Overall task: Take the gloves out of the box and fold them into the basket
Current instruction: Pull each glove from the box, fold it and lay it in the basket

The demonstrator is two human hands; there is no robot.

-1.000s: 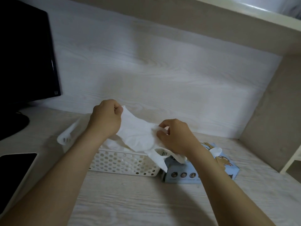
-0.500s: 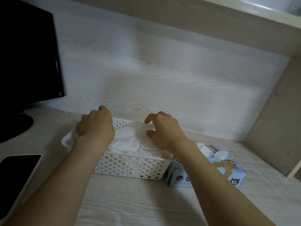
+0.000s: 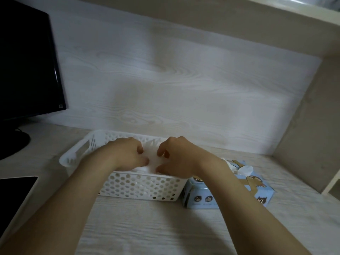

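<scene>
The only writing that can be read is "XL", printed in white on a dark patch at the near right corner of the light blue glove box (image 3: pixel 257 190). The box also carries a brown cartoon figure on its top and small round icons on its near end, too blurred to read. A white glove (image 3: pixel 243 170) pokes up out of the opening in the box top. A tiny square mark on the lower right corner of the black monitor (image 3: pixel 27 61) is illegible.

Both forearms reach forward from the near edge of the table (image 3: pixel 147 227) and meet inside the white perforated basket (image 3: pixel 139 186). The left hand (image 3: pixel 127 153) and right hand (image 3: pixel 176 157) sit knuckles up, close together, with fingers and thumbs curled downward and the tips facing each other across a small gap. The fingertips are on the white gloves (image 3: pixel 151 162) lying in the basket; motion blur hides whether they pinch the material or merely press on it.

The basket stands toward the back edge of the table, with the box just beside its right end. The monitor stands at the back left corner, and a flat dark-screened device (image 3: pixel 14 192) lies by the left edge.
</scene>
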